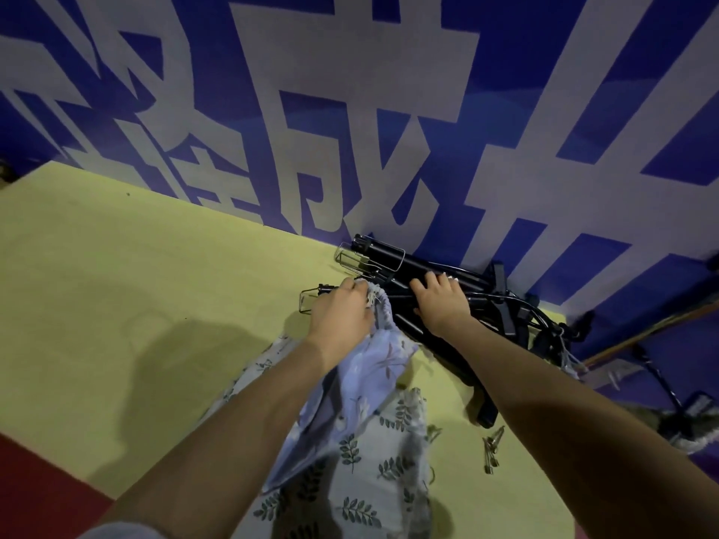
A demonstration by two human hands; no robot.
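A bundle of black rods with metal wire loops at the ends lies on the yellow surface against the blue wall. A pale cloth bag printed with leaves lies partly over the bundle's near end. My left hand grips the gathered mouth of the bag beside one wire loop. My right hand rests on top of the black rods, fingers curled over them. The lower part of the bundle is hidden under my right forearm.
A blue wall with large pale characters rises right behind the bundle. Small metal pegs lie on the yellow surface near my right forearm. Black straps and cords trail to the right. A red floor strip borders the near left.
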